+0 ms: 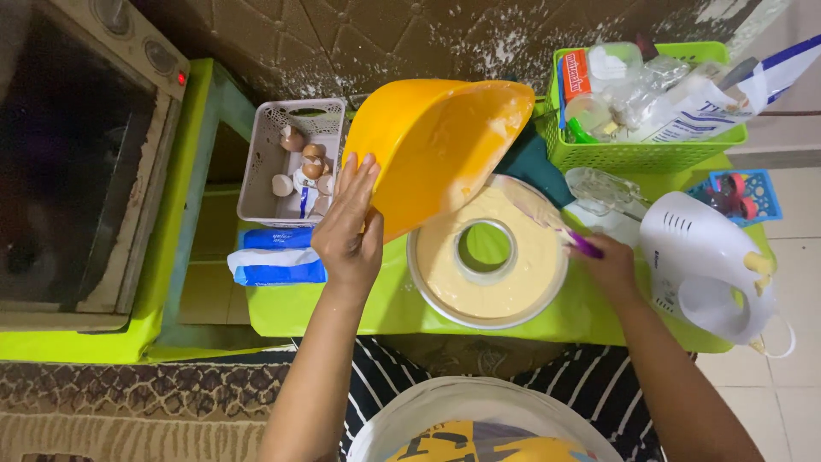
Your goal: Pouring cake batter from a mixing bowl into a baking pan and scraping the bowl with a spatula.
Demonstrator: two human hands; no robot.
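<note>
The left hand (349, 229) is holding up a big yellow bowl (436, 145) in the middle of the frame. The fingers are pressing flat on the outside of the bowl and the thumb is hooking under its edge. The bowl is tipping over so its open side is facing down toward the round cake pan (487, 257), and that is letting the batter (522, 274) slide out. The pan is sitting on the green table (291, 310), just under the bowl. It has a hole in the middle, and the pale batter is filling the ring around it.

The right hand (611, 267) is gripping a spatula with a purple handle (556, 224) at the right of the pan. Its clear blade is reaching up toward the bowl's rim.

A white hand mixer (705, 265) is lying on its side at the right. A small basket with eggshells (291, 162) is sitting at the upper left.
</note>
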